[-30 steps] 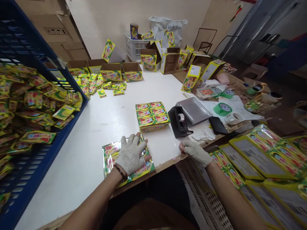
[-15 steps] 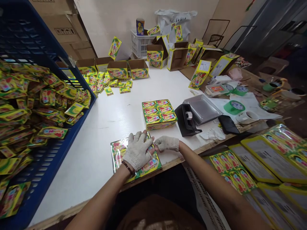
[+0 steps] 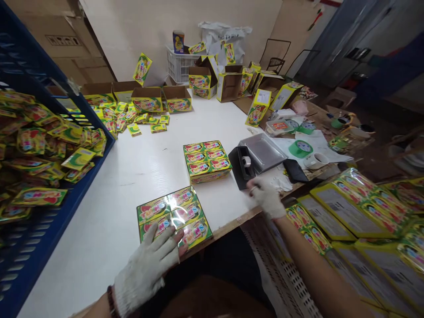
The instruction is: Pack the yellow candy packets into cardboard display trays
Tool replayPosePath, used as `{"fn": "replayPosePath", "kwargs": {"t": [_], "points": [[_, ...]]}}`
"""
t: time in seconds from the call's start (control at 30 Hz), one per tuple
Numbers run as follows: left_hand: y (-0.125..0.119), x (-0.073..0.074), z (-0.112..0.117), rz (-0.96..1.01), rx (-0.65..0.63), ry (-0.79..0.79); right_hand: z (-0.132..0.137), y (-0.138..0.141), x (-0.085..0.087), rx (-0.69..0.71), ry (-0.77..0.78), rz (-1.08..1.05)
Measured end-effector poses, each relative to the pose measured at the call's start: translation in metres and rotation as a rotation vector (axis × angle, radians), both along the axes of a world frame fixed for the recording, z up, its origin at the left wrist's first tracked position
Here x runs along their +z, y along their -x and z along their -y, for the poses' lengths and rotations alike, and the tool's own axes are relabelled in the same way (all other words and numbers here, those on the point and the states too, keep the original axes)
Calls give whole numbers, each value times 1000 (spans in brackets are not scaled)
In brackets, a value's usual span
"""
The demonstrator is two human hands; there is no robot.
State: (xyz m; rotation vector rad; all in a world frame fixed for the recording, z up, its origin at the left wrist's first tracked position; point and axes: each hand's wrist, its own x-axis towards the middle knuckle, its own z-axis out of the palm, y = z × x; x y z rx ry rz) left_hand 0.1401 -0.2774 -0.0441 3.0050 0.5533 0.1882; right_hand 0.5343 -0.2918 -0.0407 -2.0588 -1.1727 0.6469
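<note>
My left hand (image 3: 150, 263), in a white knitted glove with bare fingertips, lies open with its fingers spread over the near left part of a shiny clear-wrapped pack of small candy boxes (image 3: 185, 207). The pack lies flat at the table's front edge. My right hand (image 3: 268, 197), gloved alike, is at the front end of a black tape dispenser (image 3: 237, 168) that holds a small white roll. Its fingers are bent together there and cover that end; what is between them is hidden. A second pack of candy boxes (image 3: 207, 161) sits just left of the dispenser.
A blue crate (image 3: 86, 185) full of small boxes stands at left. Open display cartons (image 3: 147, 104) line the back. Right of the dispenser are a clear plastic tray (image 3: 263, 152), a phone (image 3: 294, 171) and green tape (image 3: 300, 149). Finished-looking packs (image 3: 344, 207) are stacked low at right.
My left hand has slid back toward me and left, uncovering most of the wrapped pack. My right hand has left the pack's edge and moved right to the tape dispenser. The view has shifted.
</note>
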Motion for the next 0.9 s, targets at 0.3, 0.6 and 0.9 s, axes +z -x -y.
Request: {"fn": "replayPosePath", "kwargs": {"t": [0.3, 0.6, 0.9], "points": [[2, -13, 6, 104, 68, -66, -26, -62, -6, -124, -30, 111], [3, -23, 5, 158, 56, -99, 18, -42, -11, -265, -87, 75], [8, -21, -1, 380, -63, -104, 18, -21, -37, -400, 14, -129]]}}
